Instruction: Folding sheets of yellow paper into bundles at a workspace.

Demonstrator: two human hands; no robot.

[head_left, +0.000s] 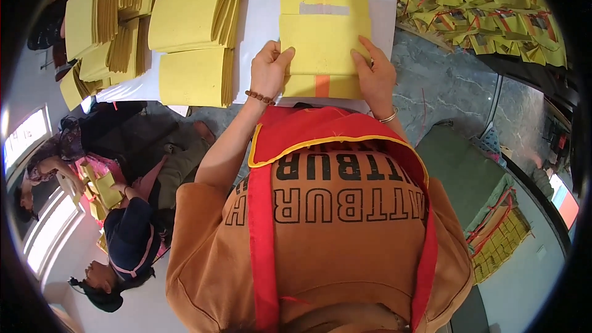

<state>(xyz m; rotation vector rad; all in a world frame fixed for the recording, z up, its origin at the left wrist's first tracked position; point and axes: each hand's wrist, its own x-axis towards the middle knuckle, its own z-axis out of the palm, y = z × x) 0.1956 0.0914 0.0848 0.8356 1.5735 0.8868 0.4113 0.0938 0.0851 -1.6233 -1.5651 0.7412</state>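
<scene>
Left hand [268,69] and right hand [374,74] pressed flat, fingers open, on folded yellow paper sheet [324,43] on white table [262,18], gripping nothing, yellow paper stacks [191,24] far left.

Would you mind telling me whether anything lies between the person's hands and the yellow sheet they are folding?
Nothing visible does. The left hand and right hand both rest directly on the yellow sheet, one at each side. The stacks lie apart, to the left.
</scene>
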